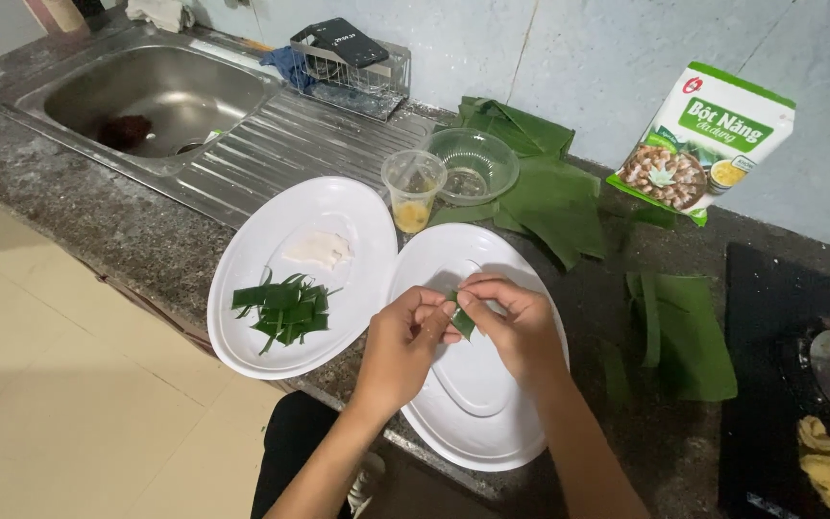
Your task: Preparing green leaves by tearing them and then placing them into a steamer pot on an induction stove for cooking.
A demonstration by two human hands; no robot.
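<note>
Your left hand (405,336) and right hand (516,322) meet over the near plate (473,423). Fingers of both are closed on one green leaf strip (462,322), pinched between the fingertips, clear of the plate. Left of your fingers, the far plate (252,336) holds cut strips (283,309) and white dough (317,249). Beyond your fingers, a cup (413,188) stands on the tabletop (98,221).

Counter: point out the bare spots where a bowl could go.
Bare stone lies between the left plate and the sink; the sink's ribbed drainboard is free. Cup, glass bowl and leaves crowd the wall.
</note>
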